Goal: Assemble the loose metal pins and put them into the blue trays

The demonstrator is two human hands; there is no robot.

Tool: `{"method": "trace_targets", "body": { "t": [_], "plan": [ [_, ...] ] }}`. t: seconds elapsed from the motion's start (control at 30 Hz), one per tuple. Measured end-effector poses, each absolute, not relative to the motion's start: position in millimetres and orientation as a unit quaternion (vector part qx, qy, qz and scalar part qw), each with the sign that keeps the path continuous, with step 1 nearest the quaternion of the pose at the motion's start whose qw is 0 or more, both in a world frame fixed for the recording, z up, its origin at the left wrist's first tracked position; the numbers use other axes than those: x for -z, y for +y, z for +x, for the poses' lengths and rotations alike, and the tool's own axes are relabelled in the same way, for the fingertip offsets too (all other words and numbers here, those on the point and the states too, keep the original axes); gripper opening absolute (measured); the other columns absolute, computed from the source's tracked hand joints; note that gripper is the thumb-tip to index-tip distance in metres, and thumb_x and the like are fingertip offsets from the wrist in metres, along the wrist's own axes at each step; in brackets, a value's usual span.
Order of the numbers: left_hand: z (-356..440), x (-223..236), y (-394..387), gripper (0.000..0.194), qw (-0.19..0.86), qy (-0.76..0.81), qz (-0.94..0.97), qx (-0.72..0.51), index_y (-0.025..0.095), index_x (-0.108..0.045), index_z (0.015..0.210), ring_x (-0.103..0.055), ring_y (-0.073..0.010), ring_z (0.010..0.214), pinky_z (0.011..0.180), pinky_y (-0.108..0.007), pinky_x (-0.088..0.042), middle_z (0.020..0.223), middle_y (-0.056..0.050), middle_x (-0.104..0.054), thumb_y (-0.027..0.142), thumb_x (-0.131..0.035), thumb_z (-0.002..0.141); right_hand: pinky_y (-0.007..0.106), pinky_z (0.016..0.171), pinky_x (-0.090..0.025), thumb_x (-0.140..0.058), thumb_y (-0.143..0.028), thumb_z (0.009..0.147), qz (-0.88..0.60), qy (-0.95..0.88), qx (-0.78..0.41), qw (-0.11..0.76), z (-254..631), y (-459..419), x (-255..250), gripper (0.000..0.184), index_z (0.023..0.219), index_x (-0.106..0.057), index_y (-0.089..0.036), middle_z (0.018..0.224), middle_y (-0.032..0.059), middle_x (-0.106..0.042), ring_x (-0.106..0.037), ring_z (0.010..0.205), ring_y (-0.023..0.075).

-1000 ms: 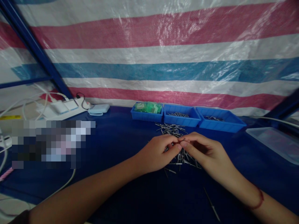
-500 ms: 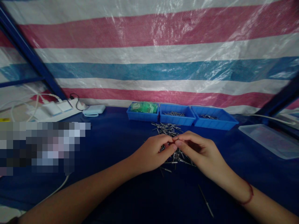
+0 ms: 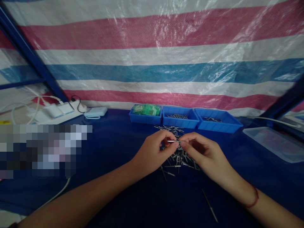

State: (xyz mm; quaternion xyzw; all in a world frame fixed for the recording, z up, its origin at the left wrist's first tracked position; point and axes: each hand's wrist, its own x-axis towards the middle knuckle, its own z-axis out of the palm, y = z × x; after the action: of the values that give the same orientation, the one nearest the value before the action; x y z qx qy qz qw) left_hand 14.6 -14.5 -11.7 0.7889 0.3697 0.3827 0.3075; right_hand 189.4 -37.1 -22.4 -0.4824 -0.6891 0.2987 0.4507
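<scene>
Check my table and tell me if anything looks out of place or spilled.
One pin lies alone on the table, apart from the pile and nearer you, so it looks stray. The pile is loose, outside the bins, though that may be deliberate. I see no clear damage.

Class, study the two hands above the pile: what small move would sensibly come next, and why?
I would probably ease the right hand off the metal pin: the left hand pinches it near its thicker end, while the right fingers seem to pinch only the thin part, so one grip might well be enough.
</scene>
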Motion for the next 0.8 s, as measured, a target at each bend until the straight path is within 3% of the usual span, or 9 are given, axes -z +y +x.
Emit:
{"method": "trace_targets", "body": {
  "t": [0.2,0.3,0.4,0.5,0.63,0.8],
  "plan": [
    [13.9,12.0,-14.6,0.018,0.314,0.382,0.782,-0.381,0.017,-0.057,0.096,-0.057,-0.0135,0.075,0.065,-0.026,-0.044,0.084,-0.001,-0.062,0.031,-0.053,0.086,0.025,0.052,-0.042,-0.058,-0.037,0.08,-0.495,-0.684,-0.292,0.449,191.7,-31.9,17.9,0.02,0.077,-0.065,-0.019,0.064,-0.0001,-0.059,-0.051,0.057,0.0117],
    [14.2,12.9,-15.0,0.022,0.321,0.383,0.778,-0.381,0.017,-0.054,0.104,-0.058,-0.0138,0.077,0.064,-0.025,-0.045,0.087,-0.002,-0.062,0.032,-0.051,0.087,0.023,0.047,-0.036,-0.061,-0.038,0.077,-0.557,-0.556,-0.28,0.55,209.7,-18.7,12.6,0.02,0.075,-0.064,-0.019,0.052,-0.0037,-0.048,-0.044,0.05,0.0097],
    [13.6,13.4,-15.0,0.022,0.317,0.376,0.789,-0.367,0.017,-0.053,0.106,-0.058,-0.0138,0.077,0.066,-0.026,-0.045,0.087,-0.003,-0.063,0.03,-0.049,0.088,0.024,0.045,-0.033,-0.064,-0.038,0.074,-0.573,-0.395,-0.316,0.644,236.5,-0.6,7.0,0.019,0.073,-0.062,-0.019,0.055,-0.0042,-0.046,-0.042,0.048,0.0076],
    [12.1,12.6,-16.9,0.021,0.286,0.337,0.834,-0.33,0.015,-0.056,0.105,-0.059,-0.0143,0.083,0.074,-0.027,-0.045,0.09,-0.005,-0.063,0.026,-0.049,0.088,0.025,0.041,-0.03,-0.062,-0.037,0.074,-0.584,-0.341,-0.342,0.653,256.6,12.6,5.4,0.023,0.064,-0.058,-0.017,0.055,-0.0033,-0.043,-0.04,0.043,0.0061],
    [13.3,12.7,-26.8,0.024,0.172,0.212,0.932,-0.237,0.021,-0.059,0.111,-0.054,-0.0179,0.1,0.088,-0.031,-0.039,0.109,-0.006,-0.061,0.026,-0.049,0.09,0.026,0.038,-0.03,-0.058,-0.037,0.077,-0.583,-0.32,-0.376,0.646,257.7,14.5,9.5,0.027,0.059,-0.058,-0.017,0.056,-0.0011,-0.045,-0.039,0.041,0.0059],
    [20.4,23.7,-41.3,0.024,0.085,0.103,0.973,-0.188,0.026,-0.064,0.108,-0.051,-0.0192,0.105,0.086,-0.033,-0.037,0.12,0.0,-0.058,0.034,-0.05,0.09,0.024,0.038,-0.031,-0.058,-0.039,0.078,-0.569,-0.339,-0.411,0.627,236.5,5.4,13.8,0.028,0.06,-0.061,-0.017,0.059,-0.0002,-0.048,-0.04,0.043,0.0067]
  ]
}}
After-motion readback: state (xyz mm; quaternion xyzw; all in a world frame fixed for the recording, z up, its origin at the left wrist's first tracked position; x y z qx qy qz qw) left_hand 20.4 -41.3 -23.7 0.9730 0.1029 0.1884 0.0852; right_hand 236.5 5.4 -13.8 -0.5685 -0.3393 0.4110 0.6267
